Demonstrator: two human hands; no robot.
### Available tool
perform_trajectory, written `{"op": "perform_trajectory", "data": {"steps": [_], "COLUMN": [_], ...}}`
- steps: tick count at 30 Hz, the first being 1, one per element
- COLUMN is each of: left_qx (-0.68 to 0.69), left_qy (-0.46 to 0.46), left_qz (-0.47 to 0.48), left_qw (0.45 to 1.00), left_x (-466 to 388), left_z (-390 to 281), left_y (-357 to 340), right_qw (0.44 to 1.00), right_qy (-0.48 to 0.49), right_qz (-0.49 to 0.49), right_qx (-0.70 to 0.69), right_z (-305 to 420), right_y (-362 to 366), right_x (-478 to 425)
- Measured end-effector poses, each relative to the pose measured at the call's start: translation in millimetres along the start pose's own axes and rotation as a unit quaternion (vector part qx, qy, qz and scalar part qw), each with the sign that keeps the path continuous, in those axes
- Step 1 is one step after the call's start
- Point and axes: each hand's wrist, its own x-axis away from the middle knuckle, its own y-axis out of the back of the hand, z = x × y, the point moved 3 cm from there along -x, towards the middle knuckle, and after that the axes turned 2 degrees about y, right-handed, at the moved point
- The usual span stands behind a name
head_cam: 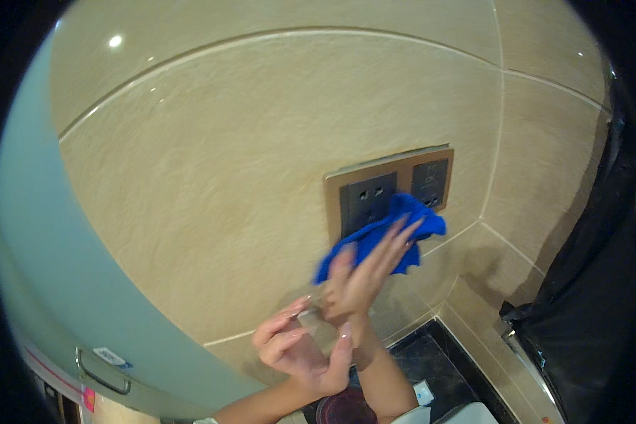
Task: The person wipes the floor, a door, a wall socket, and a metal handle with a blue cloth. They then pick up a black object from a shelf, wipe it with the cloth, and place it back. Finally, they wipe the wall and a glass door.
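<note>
My right hand (358,281) presses a blue cloth (371,244) against the lower part of a double wall socket plate (333,196), its fingers stretched over the cloth. The plate has a bronze-coloured frame and dark inserts; the cloth hides part of its lower edge. Below and to the left, my left hand (307,347) is raised near my right wrist, palm up, with fingers and thumb curved apart and nothing visible between them.
Beige wall tiles (191,185) surround the socket. A frosted glass door (85,275) with a metal handle (103,381) is at left. Black plastic sheeting (588,265) hangs at right. Below are a dark marble surface (429,360), a dark red round object (347,408) and a small packet (423,392).
</note>
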Motion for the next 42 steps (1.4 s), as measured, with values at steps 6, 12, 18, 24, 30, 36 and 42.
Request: {"op": "perform_trajectory", "data": {"steps": [6, 12, 18, 24, 30, 36, 42], "left_qx": [-0.001, 0.016, 0.004, -0.15, -0.049, -0.111, -0.196], "left_qy": [-0.057, -0.055, -0.019, 0.089, 0.06, 0.046, 0.106], "left_qz": [0.006, 0.016, 0.091, 0.162, 0.127, 0.151, 0.18], "left_qw": [0.998, 0.998, 0.996, 0.971, 0.989, 0.981, 0.958], "left_x": [-10.4, 3.4, 37.0, 49.6, 56.8, 47.3, 44.5], "left_z": [-30.3, -37.4, -47.1, -42.5, -53.4, -61.9, -64.5], "left_y": [12.7, 31.3, 70.9, 104.5, 89.5, 125.6, 158.5], "right_qw": [0.993, 0.974, 0.837, 0.985, 0.92, 0.966, 0.985], "right_qy": [-0.113, 0.14, 0.395, -0.152, 0.209, 0.17, 0.069], "right_qz": [-0.031, 0.163, 0.372, 0.073, 0.331, 0.193, 0.157], "right_qx": [-0.02, 0.068, 0.076, 0.027, -0.007, 0.016, 0.006], "right_z": [-24.8, 36.1, 2.9, -37.5, 73.9, 31.8, 78.9], "right_y": [8.4, -13.8, 12.2, 2.4, -12.7, -10.7, -23.6], "right_x": [-23.0, 86.4, 133.6, 103.8, 199.1, 156.1, 175.7]}}
